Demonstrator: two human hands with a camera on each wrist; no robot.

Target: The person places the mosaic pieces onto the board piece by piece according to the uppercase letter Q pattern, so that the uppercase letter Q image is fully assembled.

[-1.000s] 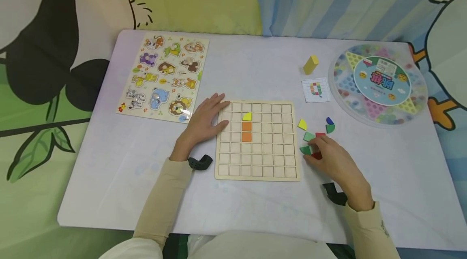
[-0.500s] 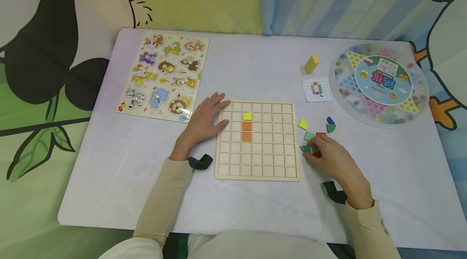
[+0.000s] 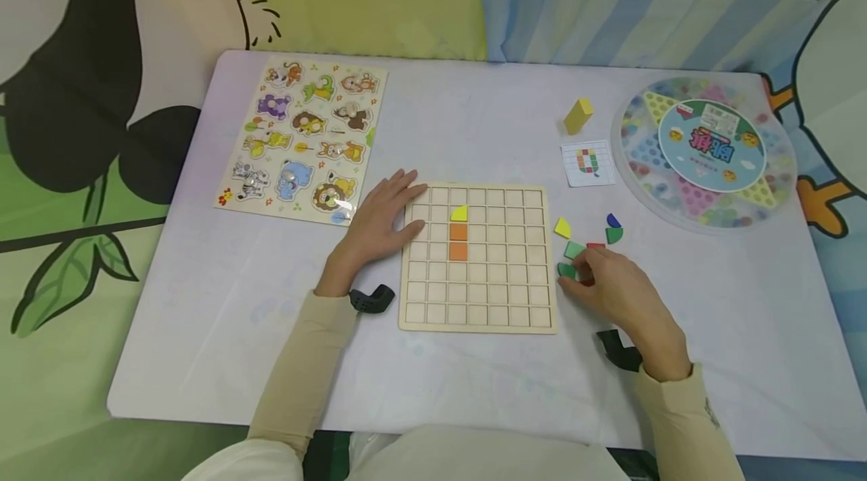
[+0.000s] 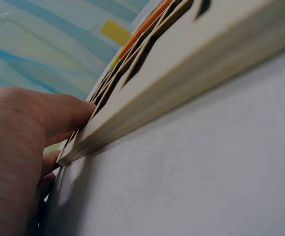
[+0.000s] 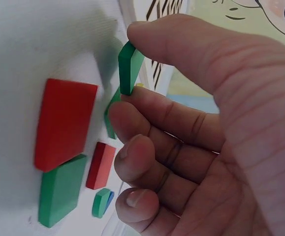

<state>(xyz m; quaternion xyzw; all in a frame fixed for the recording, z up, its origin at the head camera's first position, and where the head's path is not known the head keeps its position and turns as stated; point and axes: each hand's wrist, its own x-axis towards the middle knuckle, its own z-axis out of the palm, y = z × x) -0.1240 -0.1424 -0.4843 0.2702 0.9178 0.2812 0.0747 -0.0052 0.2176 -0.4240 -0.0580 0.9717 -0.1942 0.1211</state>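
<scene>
On my head view the left hand point(image 3: 381, 225), fingers extended, rests on the grid board point(image 3: 497, 293), which bears two orange squares point(image 3: 458, 251) and one yellow piece point(image 3: 460, 214). My left wrist view shows its thumb point(image 4: 66, 110) on the board; my right wrist view, the right hand point(image 5: 206, 130) pinching one green piece point(image 5: 127, 69) near two red pieces point(image 5: 66, 123).

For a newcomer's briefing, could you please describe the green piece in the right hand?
Find the wooden grid board on the white table. Beyond its right edge is the right hand. The green piece is pinched between its thumb and index finger, while neighbouring pieces lie unheld.
</scene>
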